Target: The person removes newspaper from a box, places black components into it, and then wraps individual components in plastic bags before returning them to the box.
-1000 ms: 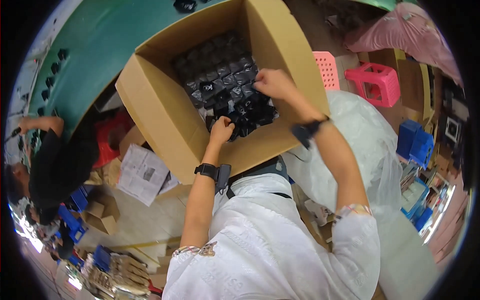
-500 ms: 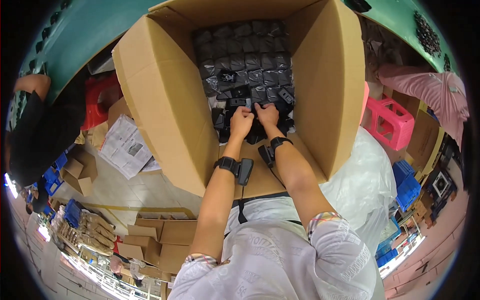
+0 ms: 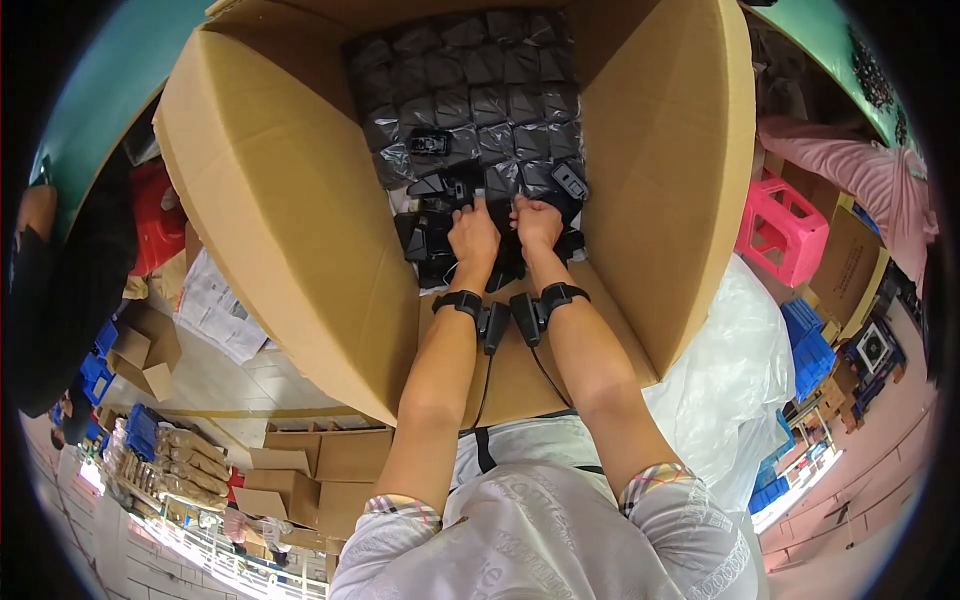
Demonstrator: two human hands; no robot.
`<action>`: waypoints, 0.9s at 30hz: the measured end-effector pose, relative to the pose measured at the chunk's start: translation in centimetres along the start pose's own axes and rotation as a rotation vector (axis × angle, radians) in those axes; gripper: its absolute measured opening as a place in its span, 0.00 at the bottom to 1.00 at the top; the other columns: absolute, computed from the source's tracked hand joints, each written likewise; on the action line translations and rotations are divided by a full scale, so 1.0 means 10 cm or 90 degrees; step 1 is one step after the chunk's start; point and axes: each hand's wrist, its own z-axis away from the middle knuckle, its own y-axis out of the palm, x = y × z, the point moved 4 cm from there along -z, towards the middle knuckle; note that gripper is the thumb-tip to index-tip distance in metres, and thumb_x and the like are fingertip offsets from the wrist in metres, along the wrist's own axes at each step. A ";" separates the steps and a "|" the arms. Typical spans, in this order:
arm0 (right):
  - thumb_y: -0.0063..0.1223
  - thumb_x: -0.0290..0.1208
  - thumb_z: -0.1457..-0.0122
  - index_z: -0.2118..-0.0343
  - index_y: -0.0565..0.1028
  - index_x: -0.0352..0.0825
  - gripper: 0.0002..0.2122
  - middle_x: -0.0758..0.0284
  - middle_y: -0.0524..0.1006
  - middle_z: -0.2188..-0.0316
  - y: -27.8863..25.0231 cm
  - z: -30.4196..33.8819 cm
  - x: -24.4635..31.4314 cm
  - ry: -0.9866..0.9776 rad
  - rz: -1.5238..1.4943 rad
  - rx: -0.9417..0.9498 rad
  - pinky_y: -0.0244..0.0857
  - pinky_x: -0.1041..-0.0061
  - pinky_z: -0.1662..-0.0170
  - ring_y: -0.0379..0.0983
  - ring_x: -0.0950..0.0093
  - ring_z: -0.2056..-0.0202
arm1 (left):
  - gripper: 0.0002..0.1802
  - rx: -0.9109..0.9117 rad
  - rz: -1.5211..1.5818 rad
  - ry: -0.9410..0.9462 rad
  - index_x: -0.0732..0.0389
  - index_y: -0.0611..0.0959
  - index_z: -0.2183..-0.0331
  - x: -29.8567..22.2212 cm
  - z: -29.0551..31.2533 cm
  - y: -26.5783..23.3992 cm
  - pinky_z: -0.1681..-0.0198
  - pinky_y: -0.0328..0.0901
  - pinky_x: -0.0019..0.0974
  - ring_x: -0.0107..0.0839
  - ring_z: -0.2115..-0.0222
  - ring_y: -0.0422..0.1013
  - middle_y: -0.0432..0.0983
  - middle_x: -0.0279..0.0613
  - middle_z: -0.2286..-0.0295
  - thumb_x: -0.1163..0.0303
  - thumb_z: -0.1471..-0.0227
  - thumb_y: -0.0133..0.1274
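Deep in an open cardboard box point(image 3: 300, 190), both of my hands work among black pieces. My left hand point(image 3: 473, 238) is closed, fingers pointing away from me, with a small pale tip showing beyond them. What it holds is too small to make out. Close beside it, my right hand point(image 3: 538, 223) is curled in a pinch; its contents are hidden too. Rows of black packets point(image 3: 485, 105) in shiny clear wrap fill the far part of the box. Loose black plastic parts lie around my hands, among them a clip-like piece point(image 3: 430, 142) and an oblong piece point(image 3: 570, 181).
A large clear plastic bag point(image 3: 715, 370) bulges at the box's right, near a pink stool point(image 3: 785, 232). Newspaper point(image 3: 222, 308) and a red stool point(image 3: 158, 220) are on the left. A person in pink point(image 3: 850, 165) sits at the right; another in black is at the left.
The box appears larger and shifted left as my view moved. My hands have drawn slightly apart, and the left hand has turned so its back faces up.
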 end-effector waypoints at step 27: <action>0.53 0.34 0.47 0.68 0.80 0.33 0.10 0.60 0.79 0.78 -0.34 1.20 0.24 -0.280 0.309 0.606 0.70 0.73 0.68 0.78 0.71 0.73 | 0.08 0.398 0.885 -0.334 0.58 0.79 0.71 0.03 0.80 -0.79 0.73 0.65 0.26 0.25 0.76 0.71 0.75 0.35 0.76 0.68 0.44 0.45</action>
